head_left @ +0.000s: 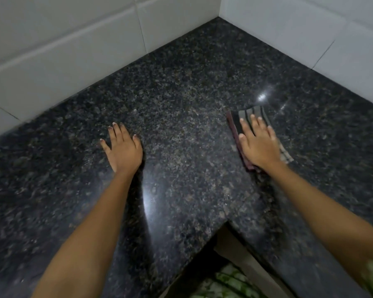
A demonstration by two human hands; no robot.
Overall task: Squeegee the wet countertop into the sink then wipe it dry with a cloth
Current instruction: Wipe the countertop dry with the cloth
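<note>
A dark speckled granite countertop (181, 117) fills the view and forms an inner corner against the walls. My right hand (259, 145) lies flat, fingers spread, pressing a folded striped cloth (244, 116) onto the counter right of centre; the cloth shows beyond the fingertips and at both sides of the hand. My left hand (122, 147) rests palm down on the bare counter left of centre, fingers apart, holding nothing. No squeegee and no sink are in view.
White tiled walls (73, 50) rise behind the counter on the left and on the right (310, 29), meeting at the far corner. The counter's front edge makes a notch (226, 224) at bottom centre, with a green patterned garment below it.
</note>
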